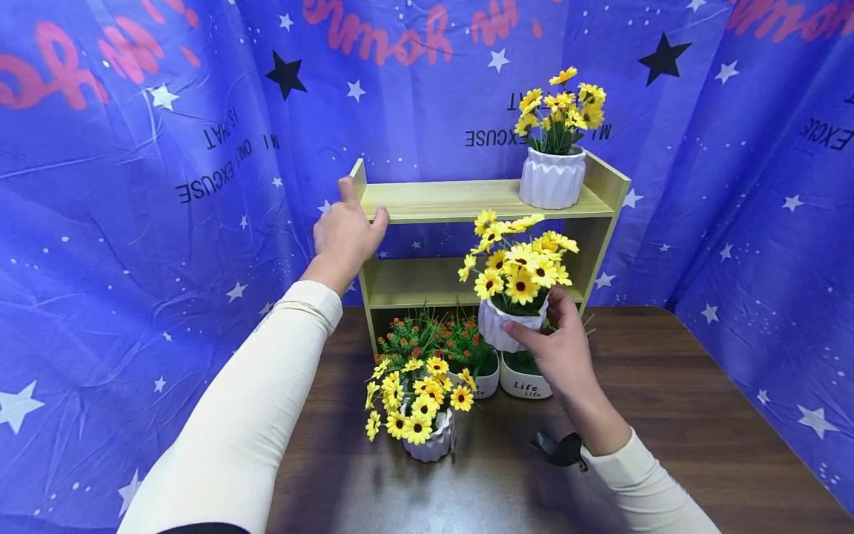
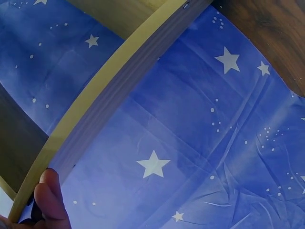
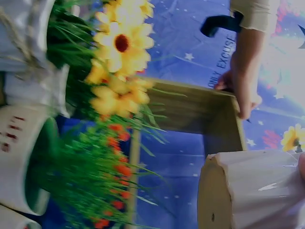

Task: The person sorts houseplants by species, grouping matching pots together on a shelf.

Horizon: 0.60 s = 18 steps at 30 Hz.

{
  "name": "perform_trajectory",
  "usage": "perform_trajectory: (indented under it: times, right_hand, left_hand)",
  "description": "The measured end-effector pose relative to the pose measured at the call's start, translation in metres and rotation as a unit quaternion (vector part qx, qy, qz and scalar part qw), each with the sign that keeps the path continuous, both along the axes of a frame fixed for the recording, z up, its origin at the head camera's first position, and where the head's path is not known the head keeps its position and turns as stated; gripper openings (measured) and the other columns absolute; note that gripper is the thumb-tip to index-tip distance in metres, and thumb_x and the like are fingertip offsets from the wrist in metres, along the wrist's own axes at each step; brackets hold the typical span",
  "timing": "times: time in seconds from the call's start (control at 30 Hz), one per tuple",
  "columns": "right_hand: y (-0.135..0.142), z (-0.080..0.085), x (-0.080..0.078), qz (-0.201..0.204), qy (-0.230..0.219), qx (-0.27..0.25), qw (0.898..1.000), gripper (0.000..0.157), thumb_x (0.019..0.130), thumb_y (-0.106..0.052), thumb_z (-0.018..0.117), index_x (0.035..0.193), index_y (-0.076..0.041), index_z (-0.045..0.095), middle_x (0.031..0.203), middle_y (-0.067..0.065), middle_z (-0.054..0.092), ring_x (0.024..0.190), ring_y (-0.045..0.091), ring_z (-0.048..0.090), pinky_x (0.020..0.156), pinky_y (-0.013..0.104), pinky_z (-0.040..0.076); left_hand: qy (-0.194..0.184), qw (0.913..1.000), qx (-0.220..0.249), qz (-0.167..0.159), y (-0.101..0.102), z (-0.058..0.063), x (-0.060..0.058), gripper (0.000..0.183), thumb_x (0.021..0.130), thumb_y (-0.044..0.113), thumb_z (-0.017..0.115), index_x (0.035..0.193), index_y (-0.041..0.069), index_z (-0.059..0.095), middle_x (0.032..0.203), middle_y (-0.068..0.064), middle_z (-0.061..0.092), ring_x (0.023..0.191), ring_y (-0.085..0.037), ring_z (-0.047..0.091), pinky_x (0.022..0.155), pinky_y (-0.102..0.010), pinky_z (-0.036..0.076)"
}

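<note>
My right hand (image 1: 565,354) holds a white ribbed flowerpot (image 1: 502,325) by its side, thumb in front and fingers behind. Yellow daisy-like flowers with dark centres fill it. The pot is raised in front of the shelf's lower right part; its flat base shows in the right wrist view. With my left hand (image 1: 348,236) I grip the light wooden shelf (image 1: 440,199) at its upper left corner. A finger (image 2: 49,193) lies against the side panel in the left wrist view. On the shelf's top board, at the right, stands another white flowerpot (image 1: 552,178) with yellow flowers.
A third ribbed pot (image 1: 430,441) of yellow flowers stands on the dark wooden table (image 1: 687,415) in front. Behind it are red-flowered green plants (image 1: 407,337) and white "Life" pots (image 1: 527,382) by the shelf's foot. A blue star-patterned curtain (image 1: 133,297) surrounds the table.
</note>
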State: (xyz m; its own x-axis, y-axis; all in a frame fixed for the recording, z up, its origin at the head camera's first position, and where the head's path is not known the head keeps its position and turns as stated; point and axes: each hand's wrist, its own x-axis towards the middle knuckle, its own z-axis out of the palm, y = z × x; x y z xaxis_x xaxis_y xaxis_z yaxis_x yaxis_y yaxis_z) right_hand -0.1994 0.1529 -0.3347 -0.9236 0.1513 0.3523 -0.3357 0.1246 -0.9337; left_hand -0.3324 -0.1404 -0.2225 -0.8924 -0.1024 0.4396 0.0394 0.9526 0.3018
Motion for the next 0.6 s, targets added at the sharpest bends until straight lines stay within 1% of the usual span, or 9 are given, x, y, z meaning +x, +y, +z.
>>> perform_trajectory:
  times: [0.17,0.33,0.47,0.6]
  right_hand:
    - [0.0,0.028,-0.011,0.019,0.043,-0.03,0.998,0.067,0.082,0.003,0.076,0.138,-0.005,0.039,0.13,0.011,0.046,0.116,0.024,0.048,0.085,0.026,0.051]
    - [0.001,0.061,-0.022,0.028,0.074,-0.034,0.996,0.069,0.083,0.002,0.075,0.14,-0.006,0.037,0.132,0.011,0.045,0.118,0.024,0.046,0.089,0.029,0.048]
    - [-0.001,0.084,-0.034,0.027,0.088,-0.033,0.995,0.071,0.082,0.0,0.077,0.142,-0.007,0.039,0.134,0.011,0.045,0.118,0.024,0.047,0.091,0.032,0.045]
    - [-0.006,0.1,-0.05,0.02,0.085,-0.032,0.996,0.071,0.082,-0.003,0.078,0.141,-0.007,0.04,0.134,0.009,0.045,0.114,0.022,0.047,0.091,0.033,0.043]
  left_hand:
    - [0.004,1.0,-0.001,-0.001,0.001,0.0,0.0,0.065,0.096,0.056,0.041,0.133,0.008,0.019,0.081,-0.021,0.06,0.074,-0.04,0.064,0.062,-0.05,0.051]
    - [0.003,1.0,-0.001,-0.008,0.003,0.0,0.0,0.065,0.096,0.056,0.04,0.135,0.008,0.018,0.081,-0.02,0.06,0.075,-0.039,0.064,0.063,-0.05,0.051]
    - [0.006,1.0,0.0,-0.004,0.003,0.001,0.001,0.064,0.096,0.055,0.041,0.135,0.008,0.019,0.08,-0.02,0.059,0.074,-0.039,0.064,0.063,-0.05,0.05]
    - [0.011,0.9999,0.0,0.0,0.001,-0.001,0.001,0.064,0.096,0.055,0.041,0.134,0.008,0.019,0.079,-0.019,0.059,0.073,-0.039,0.063,0.062,-0.049,0.05]
